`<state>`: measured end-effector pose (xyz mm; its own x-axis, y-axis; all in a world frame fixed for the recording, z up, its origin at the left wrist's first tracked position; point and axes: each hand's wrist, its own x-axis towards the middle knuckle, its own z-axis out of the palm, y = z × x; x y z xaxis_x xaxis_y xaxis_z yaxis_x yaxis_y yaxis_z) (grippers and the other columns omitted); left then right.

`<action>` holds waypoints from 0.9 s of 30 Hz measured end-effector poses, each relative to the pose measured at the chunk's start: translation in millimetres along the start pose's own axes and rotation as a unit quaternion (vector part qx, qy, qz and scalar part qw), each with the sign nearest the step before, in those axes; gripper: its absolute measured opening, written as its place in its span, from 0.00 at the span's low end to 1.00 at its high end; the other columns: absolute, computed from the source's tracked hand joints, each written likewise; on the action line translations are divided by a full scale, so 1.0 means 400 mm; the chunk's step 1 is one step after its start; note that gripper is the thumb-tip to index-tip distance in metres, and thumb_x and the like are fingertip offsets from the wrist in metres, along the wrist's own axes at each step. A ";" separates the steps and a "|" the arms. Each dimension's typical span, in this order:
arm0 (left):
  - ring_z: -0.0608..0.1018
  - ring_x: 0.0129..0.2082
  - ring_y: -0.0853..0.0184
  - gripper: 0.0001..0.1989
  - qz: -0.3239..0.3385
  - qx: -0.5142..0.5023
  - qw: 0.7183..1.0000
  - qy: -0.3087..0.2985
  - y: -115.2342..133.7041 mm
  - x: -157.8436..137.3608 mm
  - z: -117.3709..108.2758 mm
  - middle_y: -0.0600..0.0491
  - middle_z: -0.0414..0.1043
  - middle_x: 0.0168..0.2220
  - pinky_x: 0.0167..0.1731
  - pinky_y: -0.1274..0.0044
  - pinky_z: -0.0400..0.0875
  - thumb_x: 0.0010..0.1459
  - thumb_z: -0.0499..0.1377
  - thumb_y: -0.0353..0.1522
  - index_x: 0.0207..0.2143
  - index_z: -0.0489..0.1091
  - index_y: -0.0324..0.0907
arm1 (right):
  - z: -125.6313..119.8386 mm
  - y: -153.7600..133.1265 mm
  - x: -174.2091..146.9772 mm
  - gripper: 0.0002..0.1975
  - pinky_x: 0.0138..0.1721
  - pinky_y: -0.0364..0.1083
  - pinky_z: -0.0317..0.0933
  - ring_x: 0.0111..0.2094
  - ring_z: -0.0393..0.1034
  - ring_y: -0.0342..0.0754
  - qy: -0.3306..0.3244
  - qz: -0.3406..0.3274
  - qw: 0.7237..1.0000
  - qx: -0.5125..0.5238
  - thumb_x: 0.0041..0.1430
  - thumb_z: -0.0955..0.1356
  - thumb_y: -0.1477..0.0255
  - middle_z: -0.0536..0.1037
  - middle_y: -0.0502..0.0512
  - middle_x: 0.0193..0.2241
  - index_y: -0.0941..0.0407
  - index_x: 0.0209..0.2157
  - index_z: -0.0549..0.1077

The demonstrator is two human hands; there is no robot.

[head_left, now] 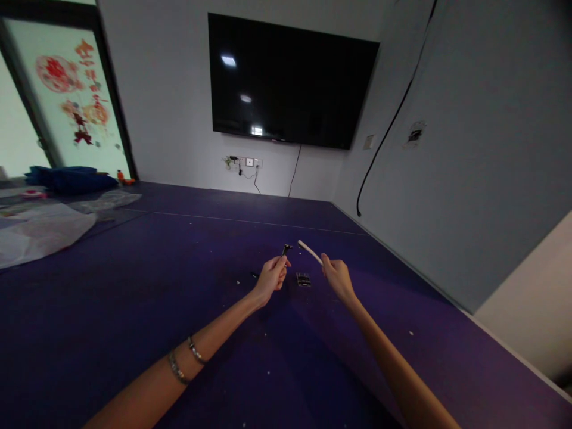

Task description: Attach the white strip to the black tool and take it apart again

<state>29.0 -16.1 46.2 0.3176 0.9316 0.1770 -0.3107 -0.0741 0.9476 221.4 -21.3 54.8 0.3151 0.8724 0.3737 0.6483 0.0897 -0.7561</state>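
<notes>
My left hand (271, 277), with two bands on its forearm, pinches the handle of what looks like a small dark razor (287, 246), its short crosswise head pointing up and right. My right hand (336, 275) is closed round the lower end of a slim cream-white stick, apparently a toothbrush (309, 251). The stick tilts up and left, and its rounded tip is close to the razor's head with a small gap between. On the purple surface below and between my hands lies a small dark rectangular case (303, 279); its contents are too small to make out.
The purple surface (179, 250) carries scattered white specks and a small dark piece (254, 274) beside my left hand. Clear plastic sheeting (49, 229) and a blue cloth bundle (71, 179) lie far left. A black cable (393, 119) hangs along the right wall; a television (290, 83) is ahead.
</notes>
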 end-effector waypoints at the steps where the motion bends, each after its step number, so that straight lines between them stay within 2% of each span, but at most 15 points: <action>1: 0.49 0.12 0.80 0.17 -0.003 -0.001 1.000 -0.002 -0.001 -0.001 0.001 0.64 0.47 0.16 0.10 0.86 0.42 0.53 0.54 0.45 0.27 0.61 0.40 | 0.006 -0.002 -0.002 0.27 0.20 0.42 0.45 0.13 0.55 0.42 -0.003 -0.004 1.000 0.002 0.54 0.56 0.54 0.62 0.52 0.10 0.56 0.10 0.60; 7: 0.49 0.12 0.81 0.17 -0.013 -0.018 1.000 -0.011 0.006 -0.007 0.006 0.64 0.47 0.15 0.09 0.87 0.42 0.53 0.54 0.45 0.27 0.62 0.39 | 0.045 0.024 -0.018 0.26 0.20 0.42 0.45 0.14 0.55 0.41 -0.026 -0.002 0.999 0.021 0.54 0.58 0.56 0.60 0.50 0.09 0.57 0.10 0.60; 11: 0.48 0.11 0.81 0.16 -0.024 -0.048 0.998 -0.019 0.012 -0.012 0.010 0.64 0.46 0.15 0.09 0.87 0.41 0.54 0.54 0.43 0.26 0.62 0.39 | 0.049 0.015 -0.024 0.26 0.19 0.42 0.43 0.14 0.51 0.40 -0.014 0.009 0.997 0.073 0.54 0.58 0.56 0.56 0.48 0.09 0.56 0.09 0.57; 15: 0.48 0.10 0.81 0.18 -0.070 -0.101 0.990 -0.063 0.014 -0.025 0.022 0.63 0.48 0.14 0.08 0.87 0.40 0.55 0.53 0.45 0.26 0.62 0.38 | 0.057 -0.001 -0.030 0.25 0.18 0.42 0.43 0.14 0.50 0.39 -0.011 -0.002 0.992 0.127 0.54 0.58 0.56 0.55 0.47 0.09 0.56 0.10 0.57; 19: 0.48 0.09 0.80 0.19 -0.107 -0.156 0.976 -0.109 0.025 -0.036 0.030 0.62 0.50 0.13 0.07 0.86 0.41 0.56 0.50 0.46 0.25 0.62 0.38 | 0.074 0.020 -0.038 0.25 0.18 0.42 0.44 0.14 0.50 0.40 -0.004 -0.003 0.992 0.128 0.53 0.59 0.55 0.56 0.47 0.09 0.56 0.10 0.57; 27: 0.47 0.08 0.79 0.18 -0.143 -0.193 0.959 -0.151 0.032 -0.043 0.032 0.62 0.48 0.12 0.06 0.86 0.41 0.59 0.47 0.42 0.25 0.63 0.38 | 0.077 0.002 -0.041 0.25 0.17 0.41 0.43 0.14 0.50 0.39 0.002 -0.017 0.988 0.152 0.54 0.59 0.56 0.56 0.47 0.09 0.56 0.10 0.58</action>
<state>31.0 -37.5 58.6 0.6664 0.7440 0.0479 -0.4615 0.3612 0.8103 195.4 -21.0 31.6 0.3002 0.8648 0.4025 0.4197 0.2591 -0.8699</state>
